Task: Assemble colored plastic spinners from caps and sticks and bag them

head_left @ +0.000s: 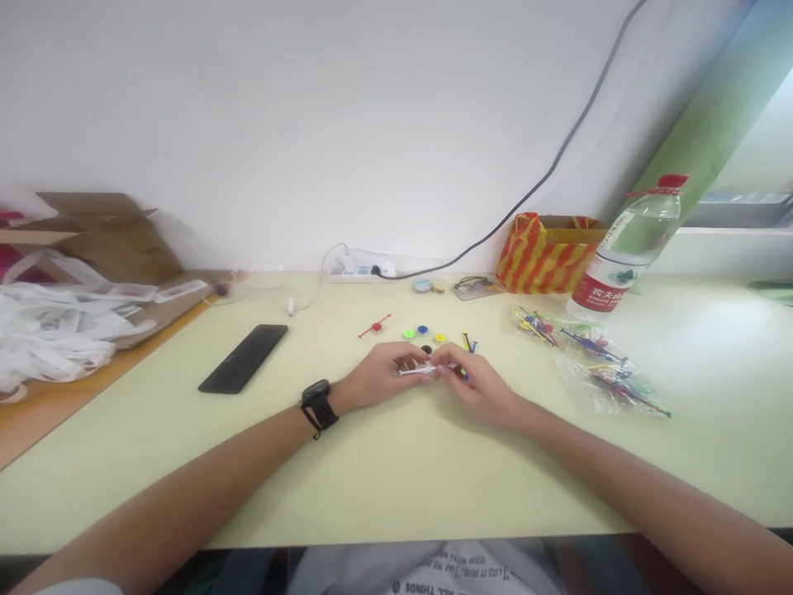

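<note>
Both my hands meet over the middle of the table. My left hand (385, 372) pinches a thin white plastic stick (416, 371), which lies nearly level. My right hand (467, 380) closes its fingertips on the stick's right end, so that end is partly hidden. Just beyond the fingers lie a black round piece (426, 349), a green disc (409, 335), a blue disc (422, 329) and a yellow disc (439, 337). A red stick with a round hub (375, 328) rests to their left. Yellow, black and blue sticks (469, 342) lie behind my right hand.
A black phone (244, 359) lies left. Plastic bags of coloured parts (619, 384), a large water bottle (625, 256) and a striped bag (545, 254) stand or lie right. A power strip (361, 271) sits by the wall; white straps (55, 322) pile up far left.
</note>
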The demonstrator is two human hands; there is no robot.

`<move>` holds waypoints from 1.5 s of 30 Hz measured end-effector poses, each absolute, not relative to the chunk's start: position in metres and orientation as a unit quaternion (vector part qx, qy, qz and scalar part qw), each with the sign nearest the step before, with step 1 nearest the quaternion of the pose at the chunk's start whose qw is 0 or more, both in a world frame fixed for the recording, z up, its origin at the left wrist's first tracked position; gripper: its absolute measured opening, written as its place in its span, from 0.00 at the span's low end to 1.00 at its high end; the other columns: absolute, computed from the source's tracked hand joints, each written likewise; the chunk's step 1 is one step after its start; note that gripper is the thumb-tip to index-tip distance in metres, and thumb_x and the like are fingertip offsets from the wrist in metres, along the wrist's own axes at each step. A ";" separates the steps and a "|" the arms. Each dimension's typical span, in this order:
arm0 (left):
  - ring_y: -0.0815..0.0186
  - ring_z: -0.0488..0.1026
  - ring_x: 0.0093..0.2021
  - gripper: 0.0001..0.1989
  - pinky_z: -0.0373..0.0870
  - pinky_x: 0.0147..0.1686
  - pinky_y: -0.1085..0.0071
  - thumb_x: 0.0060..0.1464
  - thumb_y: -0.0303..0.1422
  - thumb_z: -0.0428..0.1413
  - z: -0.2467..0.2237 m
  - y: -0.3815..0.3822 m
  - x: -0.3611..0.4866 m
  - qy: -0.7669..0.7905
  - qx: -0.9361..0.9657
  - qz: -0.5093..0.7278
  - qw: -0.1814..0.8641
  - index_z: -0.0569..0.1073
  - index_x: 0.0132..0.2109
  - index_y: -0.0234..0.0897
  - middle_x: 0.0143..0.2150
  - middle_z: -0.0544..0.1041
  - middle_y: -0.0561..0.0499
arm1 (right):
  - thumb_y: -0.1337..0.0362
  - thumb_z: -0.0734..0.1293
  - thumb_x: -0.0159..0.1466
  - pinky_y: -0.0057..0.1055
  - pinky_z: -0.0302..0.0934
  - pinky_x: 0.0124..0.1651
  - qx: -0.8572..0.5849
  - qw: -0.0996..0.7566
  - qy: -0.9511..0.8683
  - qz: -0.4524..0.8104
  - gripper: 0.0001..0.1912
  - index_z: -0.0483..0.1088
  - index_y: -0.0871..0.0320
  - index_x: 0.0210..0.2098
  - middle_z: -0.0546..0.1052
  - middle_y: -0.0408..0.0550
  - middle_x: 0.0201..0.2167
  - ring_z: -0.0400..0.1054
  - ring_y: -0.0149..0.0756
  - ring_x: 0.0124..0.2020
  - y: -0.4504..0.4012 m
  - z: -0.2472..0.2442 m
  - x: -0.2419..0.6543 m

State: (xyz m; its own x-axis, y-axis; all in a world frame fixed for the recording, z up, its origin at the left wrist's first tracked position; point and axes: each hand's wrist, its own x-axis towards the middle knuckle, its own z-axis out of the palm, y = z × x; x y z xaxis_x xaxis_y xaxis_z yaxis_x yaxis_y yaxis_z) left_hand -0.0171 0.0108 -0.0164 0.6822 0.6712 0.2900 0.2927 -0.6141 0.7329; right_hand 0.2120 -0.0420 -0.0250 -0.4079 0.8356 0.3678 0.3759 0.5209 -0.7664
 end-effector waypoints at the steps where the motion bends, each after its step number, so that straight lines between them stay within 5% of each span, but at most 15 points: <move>1: 0.63 0.75 0.38 0.15 0.71 0.38 0.69 0.62 0.42 0.61 -0.015 0.008 -0.015 0.277 0.852 0.286 0.339 0.80 0.50 0.39 0.42 0.81 0.48 | 0.67 0.59 0.72 0.32 0.61 0.37 -0.385 0.386 -0.779 0.309 0.06 0.67 0.53 0.44 0.76 0.47 0.40 0.71 0.38 0.40 -0.043 -0.025 0.210; 10: 0.61 0.78 0.44 0.12 0.74 0.46 0.67 0.63 0.38 0.60 -0.016 -0.001 -0.009 0.241 0.852 0.323 0.335 0.80 0.50 0.39 0.44 0.81 0.45 | 0.58 0.62 0.73 0.30 0.56 0.35 -0.370 0.393 -0.713 0.447 0.06 0.61 0.53 0.44 0.71 0.40 0.28 0.64 0.34 0.30 -0.043 -0.022 0.210; 24: 0.60 0.79 0.44 0.11 0.77 0.47 0.65 0.60 0.38 0.64 -0.019 -0.001 -0.009 0.249 0.828 0.335 0.374 0.81 0.47 0.37 0.44 0.81 0.44 | 0.46 0.67 0.69 0.29 0.57 0.35 -0.348 0.375 -0.681 0.525 0.18 0.61 0.53 0.40 0.72 0.40 0.28 0.65 0.33 0.31 -0.040 -0.018 0.211; 31: 0.59 0.79 0.46 0.15 0.78 0.48 0.63 0.56 0.39 0.67 -0.018 -0.003 -0.006 0.278 0.770 0.347 0.456 0.81 0.47 0.37 0.47 0.80 0.44 | 0.49 0.69 0.67 0.28 0.56 0.32 -0.367 0.381 -0.690 0.494 0.17 0.64 0.54 0.41 0.67 0.37 0.25 0.61 0.31 0.27 -0.036 -0.022 0.215; 38: 0.56 0.79 0.47 0.15 0.76 0.52 0.59 0.56 0.40 0.67 -0.018 -0.006 -0.002 0.278 0.747 0.316 0.516 0.80 0.46 0.35 0.46 0.82 0.43 | 0.61 0.66 0.69 0.29 0.53 0.29 -0.404 0.373 -0.773 0.316 0.06 0.65 0.53 0.44 0.69 0.37 0.26 0.59 0.31 0.24 -0.038 -0.023 0.221; 45: 0.58 0.80 0.46 0.16 0.76 0.51 0.61 0.57 0.42 0.66 -0.018 -0.006 -0.003 0.266 0.726 0.310 0.554 0.79 0.47 0.35 0.47 0.82 0.42 | 0.62 0.65 0.68 0.29 0.53 0.30 -0.421 0.337 -0.808 0.236 0.07 0.68 0.52 0.46 0.71 0.38 0.27 0.61 0.32 0.26 -0.041 -0.020 0.225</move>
